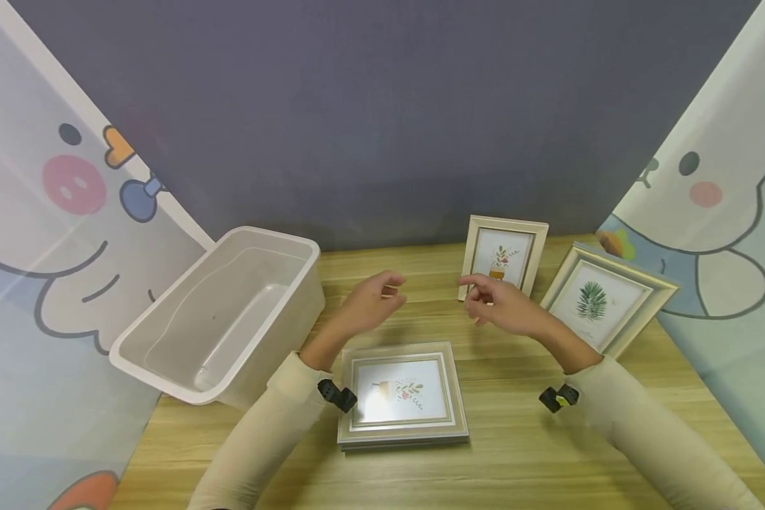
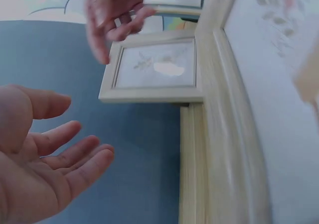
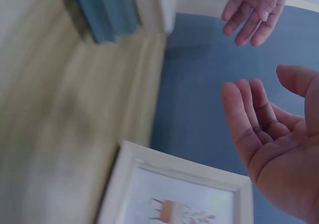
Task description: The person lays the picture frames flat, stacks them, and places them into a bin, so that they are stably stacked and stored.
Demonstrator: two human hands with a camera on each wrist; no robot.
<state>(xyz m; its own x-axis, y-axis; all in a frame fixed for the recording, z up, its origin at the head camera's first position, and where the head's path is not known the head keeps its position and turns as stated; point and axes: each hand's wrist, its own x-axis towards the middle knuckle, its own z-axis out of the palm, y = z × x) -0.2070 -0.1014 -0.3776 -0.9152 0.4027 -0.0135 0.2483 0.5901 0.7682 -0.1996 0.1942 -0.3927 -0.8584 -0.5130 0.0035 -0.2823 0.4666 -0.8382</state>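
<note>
Stacked beige rectangular wood-look picture frames [image 1: 400, 391] | likely stiff, fragile-faced | hold outer borders | left grip [image 1: 371, 304], right grip [image 1: 502, 306]: empty, relaxed

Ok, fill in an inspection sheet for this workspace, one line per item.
Surface: wood-grain tabletop, carrying the frames and bin.
Job's things: flower frame lying flat, apparently atop at least one more; smaller flower frame and leaf frame, both propped up.
Clutter: nothing seen, unless the pale bin at left counts.
Hands: left hand and right hand apart, fingers loosely bent, holding nothing.
Cables: nothing seen.
Surroundings: dark back wall; cartoon-printed panels on both sides.
</note>
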